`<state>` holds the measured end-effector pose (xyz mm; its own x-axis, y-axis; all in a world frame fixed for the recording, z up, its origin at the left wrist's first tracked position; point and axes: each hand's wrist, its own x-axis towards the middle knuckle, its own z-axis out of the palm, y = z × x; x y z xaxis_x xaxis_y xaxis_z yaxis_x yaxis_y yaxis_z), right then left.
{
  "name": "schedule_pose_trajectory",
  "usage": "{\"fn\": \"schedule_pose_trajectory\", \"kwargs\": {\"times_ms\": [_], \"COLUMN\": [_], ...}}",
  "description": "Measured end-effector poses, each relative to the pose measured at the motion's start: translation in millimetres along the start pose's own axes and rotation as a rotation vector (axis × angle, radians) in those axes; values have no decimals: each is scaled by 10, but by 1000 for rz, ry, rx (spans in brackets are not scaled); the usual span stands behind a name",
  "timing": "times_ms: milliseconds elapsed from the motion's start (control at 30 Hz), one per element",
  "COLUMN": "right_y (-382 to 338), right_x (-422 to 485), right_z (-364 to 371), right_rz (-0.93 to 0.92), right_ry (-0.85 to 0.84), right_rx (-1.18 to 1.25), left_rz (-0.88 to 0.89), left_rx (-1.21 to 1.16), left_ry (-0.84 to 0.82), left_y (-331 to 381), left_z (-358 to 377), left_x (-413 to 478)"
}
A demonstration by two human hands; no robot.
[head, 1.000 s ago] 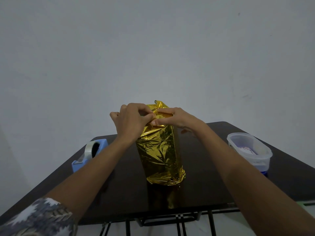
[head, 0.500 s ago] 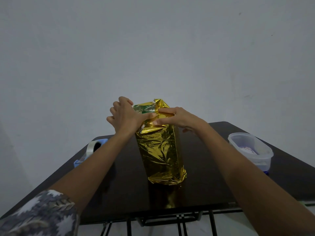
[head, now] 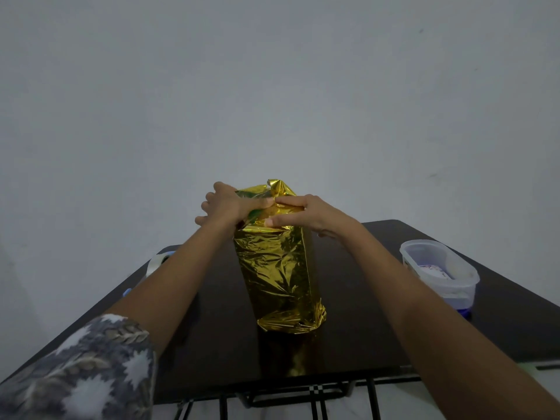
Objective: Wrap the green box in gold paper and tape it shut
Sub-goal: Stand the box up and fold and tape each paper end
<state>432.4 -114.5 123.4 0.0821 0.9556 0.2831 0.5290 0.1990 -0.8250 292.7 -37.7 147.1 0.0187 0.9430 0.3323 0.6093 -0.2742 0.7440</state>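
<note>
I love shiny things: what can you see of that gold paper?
The gold paper is crinkled, mirror-shiny foil wrapped round a tall upright box on the dark table. Its bottom end is crumpled shut; at the open top, the green box peeks out. The left hand and right hand pinch the top folds.

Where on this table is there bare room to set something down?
Bare table between gold-wrapped box and plastic container, and along the near edge. Crowded: box top, gripped by left hand and right hand; tape dispenser far left.

Plain grey-white wall (head: 272,86) fills the upper frame, faintly scuffed. Dark glossy surface (head: 212,344) below, on black metal framing (head: 370,401). Lighting dim.
</note>
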Motion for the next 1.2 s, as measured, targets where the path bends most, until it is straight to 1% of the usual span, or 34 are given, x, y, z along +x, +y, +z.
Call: {"fn": "schedule_pose_trajectory", "kwargs": {"times_ms": [67, 100, 167, 200, 267, 300, 367, 433, 500, 567, 600, 633, 667, 733, 767, 800, 833, 867, 900, 967, 1000, 1033, 1133, 1200], "right_y": [-23, -28, 3, 43, 171, 240, 354, 407, 453, 493, 511, 516, 519, 521, 522, 519, 523, 532, 542, 548, 551, 557, 563, 560], "right_x": [-33, -61, -148, -204, -286, -312, -321, -284, -230, -190, -177, -164, -153, -134, -130, -130, -126, -120, -117, -110, -107, -101, -90, -89], "right_z": [-11, -14, 1, 29, 118, 160, 238, 291, 291, 264, 254, 252, 256, 255, 253, 248, 242, 240, 236, 241, 242, 245, 257, 268], "right_rz": [-16, -42, -136, -155, -147, -138, -113, -91, -68, -65, -68, -76, -80, -86, -88, -90, -91, -92, -96, -106, -110, -112, -115, -116], "right_ry": [-6, -8, 2, 27, 80, 101, 108, 163, 232, 253, 252, 248, 247, 249, 247, 247, 248, 249, 250, 246, 247, 248, 245, 244], "right_rx": [-24, -13, 60, 126, 286, 327, 336, 319, 302, 299, 291, 279, 269, 267, 267, 266, 265, 264, 261, 254, 254, 257, 265, 256], "left_rz": [34, 56, 124, 169, 227, 238, 224, 198, 216, 228, 231, 225, 194, 134, 134, 153, 198, 239, 276, 334, 333, 291, 96, 48], "left_rx": [21, -4, -49, -28, 45, 67, 65, 68, 72, 24, -2, -4, 62, 274, 338, 354, 329, 273, 173, -156, -268, -273, -42, 20], "left_ry": [86, 74, -17, -43, -45, -65, -167, -250, -217, -123, -113, -146, -232, -416, -439, -424, -374, -291, -210, -128, -125, -146, -278, -352], "left_y": [-6, -9, 10, 27, 73, 104, 147, 208, 295, 418, 475, 518, 545, 547, 532, 529, 530, 538, 550, 549, 515, 459, 275, 250], "left_z": [-45, -75, -132, -169, -249, -283, -317, -349, -418, -570, -642, -686, -703, -622, -554, -518, -519, -559, -627, -827, -904, -953, -948, -854], "left_x": [-7, -6, -36, -48, -49, -48, -25, 36, 158, 266, 293, 300, 267, 174, 166, 184, 226, 303, 372, 416, 428, 424, 407, 388]}}
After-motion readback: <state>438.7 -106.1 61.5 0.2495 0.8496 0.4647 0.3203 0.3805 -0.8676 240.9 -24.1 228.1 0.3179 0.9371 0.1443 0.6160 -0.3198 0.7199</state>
